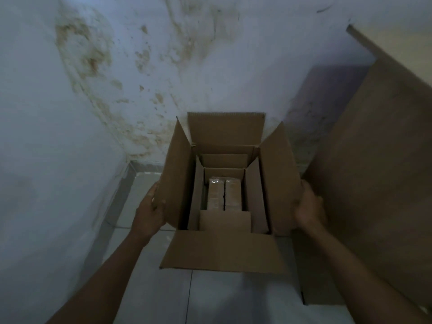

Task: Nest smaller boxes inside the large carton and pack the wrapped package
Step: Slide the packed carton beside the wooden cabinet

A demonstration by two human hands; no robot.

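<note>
1. my left hand [149,210] is curled over the lower edge of the left flap of the large carton [219,251], thumb inside and fingers behind it. my right hand [308,206] is pressed flat and spread against the outside of the right flap. neither hand is down under the base.
2. risk, as i judge it: i am holding by flaps only. if i lift or drag from here, the flaps could bend or tear at the crease and the load could tip.
3. the smaller box [253,195] nested at centre frame has its own flaps standing up. closing the outer flaps over them could crush or jam them unless they are folded first.
4. the near flap of the carton lies open toward me at lower centre; my forearms could catch on it.
5. the light is dim, so a snagged corner would be easy to miss.
6. the wrapped package [224,194] sits at the bottom of the innermost box, centre of the frame. it looks like two tan blocks side by side under clear, shiny film, with a dark seam between them. i cannot tell whether it is loose.
7. the carton stands on the tiled floor [163,300] by the stained wall [105,78], with a flat cardboard sheet [378,160] leaning at right.
</note>
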